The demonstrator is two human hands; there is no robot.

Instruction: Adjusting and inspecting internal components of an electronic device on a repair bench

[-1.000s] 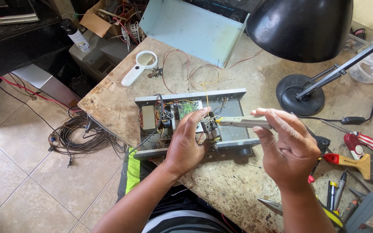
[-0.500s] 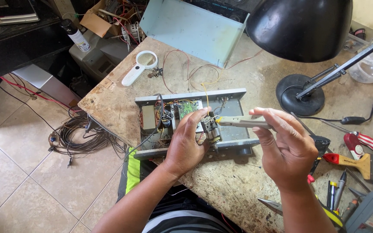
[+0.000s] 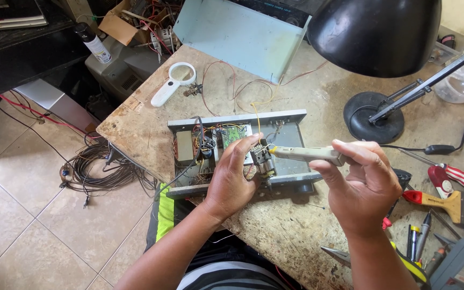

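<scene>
The fingers (image 3: 245, 147) of the left hand (image 3: 232, 180) curl down into the open grey chassis (image 3: 291, 121), their tips pressed on a small metal component (image 3: 263, 161) beside the green circuit board (image 3: 234, 134). The right hand (image 3: 363, 185) pinches the pale handle of a soldering tool (image 3: 307, 154) between thumb and forefingers, its tip touching that same component. The chassis lies near the front edge of the worn workbench (image 3: 296, 231). Behind the chassis trail loose red and yellow wires (image 3: 232, 88), and further back to the left a white magnifying glass (image 3: 173, 83). To the right of the chassis stands the black desk lamp (image 3: 374, 121); beyond it lie a paintbrush (image 3: 447, 203) and screwdrivers (image 3: 457, 177).
</scene>
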